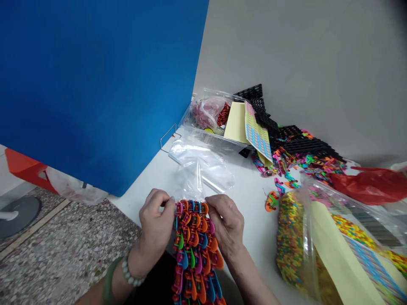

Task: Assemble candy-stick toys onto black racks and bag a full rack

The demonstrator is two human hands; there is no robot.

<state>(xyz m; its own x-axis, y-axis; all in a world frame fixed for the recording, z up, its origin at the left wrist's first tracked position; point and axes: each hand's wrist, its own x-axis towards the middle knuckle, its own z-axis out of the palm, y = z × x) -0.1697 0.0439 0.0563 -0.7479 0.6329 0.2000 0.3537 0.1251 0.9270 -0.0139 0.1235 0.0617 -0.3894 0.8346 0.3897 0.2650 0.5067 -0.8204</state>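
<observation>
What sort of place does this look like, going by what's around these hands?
Probably a small piece-work or packing bench: a long strip of linked colourful plastic pieces, clear plastic bags of similar pieces, and stacked black plastic grids on a white table.

The left hand (154, 223) and right hand (226, 224) pinch the top of a long strip of orange, blue and green plastic pieces (196, 250), at lower middle of the frame. A clear plastic bag (200, 169) lies on the counter (143, 186) just above, touching the strip. A bead bracelet (131, 273) circles the left wrist. At lower right sits a clear bag of small colourful pieces (291, 241). Black plastic grids (299, 140) and loose coloured pieces (305, 163) lie toward upper right, beside a red bag (369, 185). A blue board (95, 84) fills the upper left.
</observation>
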